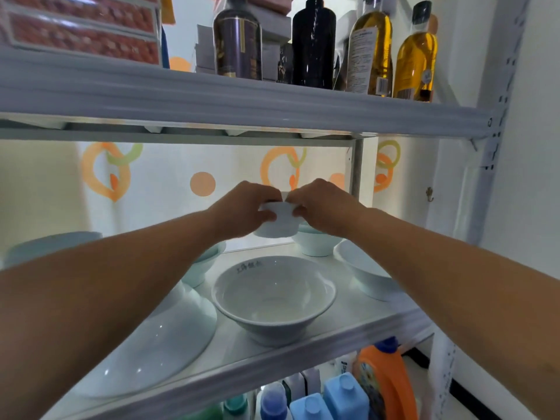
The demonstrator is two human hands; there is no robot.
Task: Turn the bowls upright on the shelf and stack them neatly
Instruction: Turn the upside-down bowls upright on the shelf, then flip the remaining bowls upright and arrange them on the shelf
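At the back of the middle white shelf [303,353] I had both hands on a small pale-blue ceramic bowl [277,221], lifted clear of the board and blurred, so I could not tell whether it was upside down or tipped. My left hand [242,210] pinched its near rim from one side and my right hand [324,207] pinched it from the other, each grip pressed onto the bowl's wall with nothing else in it.

By my judgement the job was only partly done. Upright already were the wide white ceramic bowl with dark lettering inside its rim [274,295] at the front middle, a small pale-blue footed bowl [316,242] behind my right wrist, and a white flared bowl [363,271] at the right edge. Another pale bowl [201,268] sat half hidden under my left forearm. A large glossy white bowl [151,344] at the front left lay mouth down and wanted turning. Nothing was stacked yet; every bowl stood apart.

The upright bowls I could see into were empty. The shelf above carried tall bottles of golden oil [371,53] and dark bottles [313,43]; below stood an orange detergent jug [383,380] and blue plastic bottles [345,395].
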